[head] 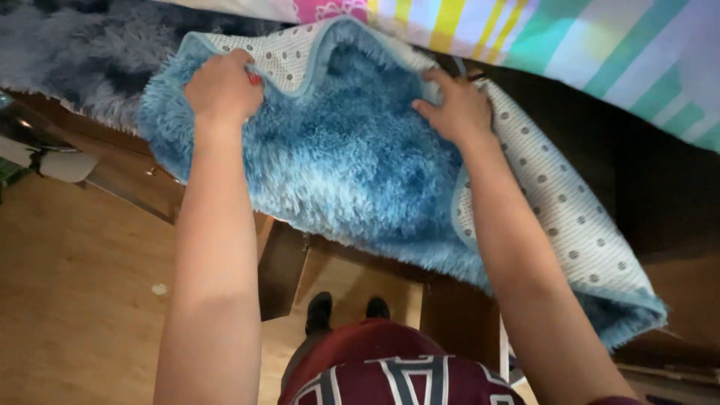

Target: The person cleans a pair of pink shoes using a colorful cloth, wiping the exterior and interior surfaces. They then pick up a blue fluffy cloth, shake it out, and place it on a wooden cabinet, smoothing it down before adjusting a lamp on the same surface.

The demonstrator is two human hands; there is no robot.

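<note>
Two bare hands hold a shaggy blue rug (345, 172) up in front of the person, above the wooden floor (75, 285). The left hand (223, 86) has its grip closed on the rug's upper left edge, where the pile meets the white backing with grey dots (289, 52). The right hand (457, 109) pinches the opposite edge, fingers curled into the fluff and thumb on the pile side, so that grip is closed on the rug too. Between the two hands the rug sags into a trough, pile side inward, and its lower right corner hangs free, showing a long strip of dotted backing (the far corner dangles lowest).

By the look of it, the step in hand is folding or gathering the rug: the two edges are drawn toward each other but have not met. The next move would call for bringing the hands together so the edges line up, with both grips kept firm, since the hanging corner is likely to drag the fold askew.

Behind the rug lie a grey furry throw (67, 52) and a striped cloth (585, 45). The person's dark shoes (345, 311) show below.
</note>
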